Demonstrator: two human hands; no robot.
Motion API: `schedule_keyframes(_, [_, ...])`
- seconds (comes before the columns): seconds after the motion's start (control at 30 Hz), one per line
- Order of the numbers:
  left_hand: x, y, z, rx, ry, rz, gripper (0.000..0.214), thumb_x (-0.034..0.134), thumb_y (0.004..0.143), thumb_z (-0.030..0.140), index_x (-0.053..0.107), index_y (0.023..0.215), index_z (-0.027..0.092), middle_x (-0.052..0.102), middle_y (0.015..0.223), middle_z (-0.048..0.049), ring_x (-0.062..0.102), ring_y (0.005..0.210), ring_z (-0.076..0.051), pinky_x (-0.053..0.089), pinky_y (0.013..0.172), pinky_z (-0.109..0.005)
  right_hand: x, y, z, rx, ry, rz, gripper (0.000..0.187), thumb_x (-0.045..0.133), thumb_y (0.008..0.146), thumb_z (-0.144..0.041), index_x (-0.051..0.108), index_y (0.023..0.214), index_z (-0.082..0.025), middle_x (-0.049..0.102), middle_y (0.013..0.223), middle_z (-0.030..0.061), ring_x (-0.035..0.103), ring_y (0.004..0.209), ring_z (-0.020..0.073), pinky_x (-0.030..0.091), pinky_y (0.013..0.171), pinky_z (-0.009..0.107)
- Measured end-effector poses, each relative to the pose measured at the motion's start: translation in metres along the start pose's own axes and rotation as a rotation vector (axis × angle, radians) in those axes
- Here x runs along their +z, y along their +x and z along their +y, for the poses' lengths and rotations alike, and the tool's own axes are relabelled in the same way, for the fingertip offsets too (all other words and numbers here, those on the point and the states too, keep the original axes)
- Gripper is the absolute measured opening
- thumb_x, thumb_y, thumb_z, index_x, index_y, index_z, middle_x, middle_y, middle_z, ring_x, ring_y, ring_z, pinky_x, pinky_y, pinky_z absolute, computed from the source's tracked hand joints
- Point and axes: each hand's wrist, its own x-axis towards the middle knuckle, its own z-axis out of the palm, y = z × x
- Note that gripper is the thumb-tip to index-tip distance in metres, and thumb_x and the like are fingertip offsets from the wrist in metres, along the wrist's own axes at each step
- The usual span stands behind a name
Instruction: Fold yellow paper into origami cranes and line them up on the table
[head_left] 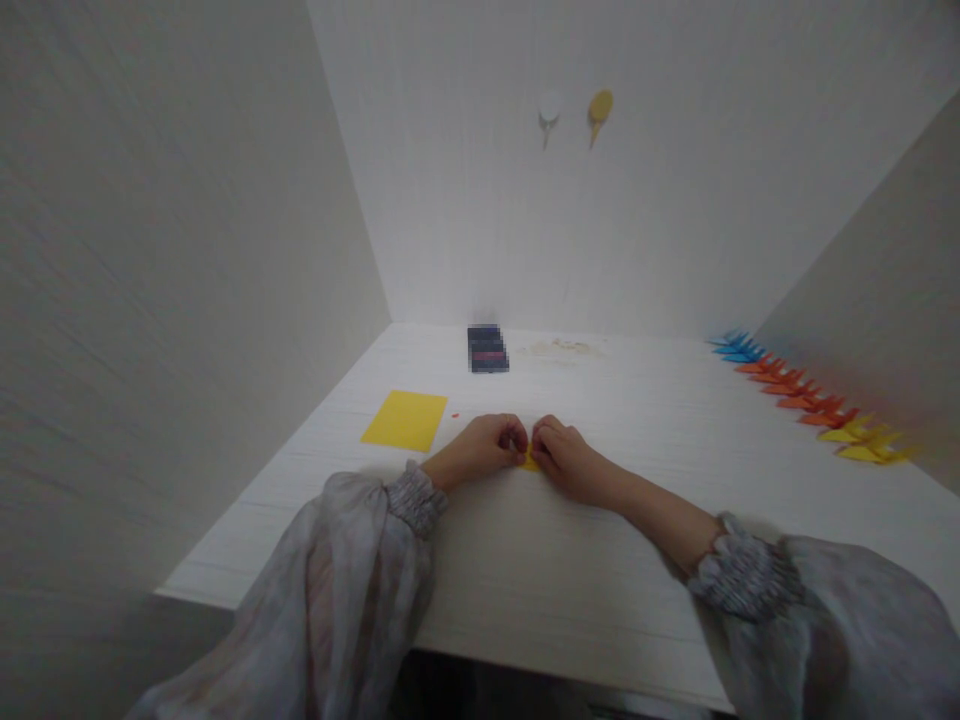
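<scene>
My left hand (487, 443) and my right hand (564, 457) meet at the middle of the white table (525, 560), fingers curled together. Between them they pinch a small folded yellow paper piece (529, 461), mostly hidden by the fingers. A flat yellow paper square (406, 420) lies on the table to the left of my left hand.
A row of folded paper pieces runs along the right edge: blue (736, 349), orange (795, 392), yellow (866, 443). A dark blurred block (487, 349) sits at the back. White walls enclose the table; two small hooks (574, 113) hang on the back wall.
</scene>
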Motion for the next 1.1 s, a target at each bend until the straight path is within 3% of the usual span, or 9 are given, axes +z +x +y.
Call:
schedule_keyframes(0.47, [0.000,0.001,0.003,-0.029,-0.007,0.012,0.014,0.058,0.059,0.015,0.056,0.073,0.015,0.048,0.058,0.0033,0.043,0.054,-0.008,0.032,0.049,-0.019,-0.002,0.002,0.000,0.082,0.065,0.024,0.010,0.044,0.072,-0.006,0.045,0.074,-0.015,0.046,0.077,0.0034,0.043,0.066,0.0121,0.034,0.059,0.024])
schedule_keyframes(0.8, [-0.001,0.000,0.003,-0.070,-0.005,0.004,0.014,0.057,0.057,0.014,0.056,0.071,0.014,0.047,0.056,0.0035,0.042,0.052,-0.008,0.031,0.047,-0.019,0.007,0.003,0.016,-0.001,0.264,0.058,0.014,0.044,0.066,-0.002,0.045,0.065,-0.016,0.044,0.072,0.0009,0.042,0.066,0.0115,0.035,0.059,0.023])
schedule_keyframes(1.1, [-0.001,0.004,0.007,-0.085,0.056,0.012,0.018,0.063,0.055,0.025,0.055,0.067,0.014,0.047,0.055,0.0043,0.040,0.050,-0.007,0.029,0.046,-0.019,0.005,0.005,0.010,0.056,0.301,0.072,0.014,0.048,0.063,-0.003,0.046,0.064,-0.016,0.042,0.066,-0.0021,0.039,0.060,0.0092,0.035,0.056,0.022])
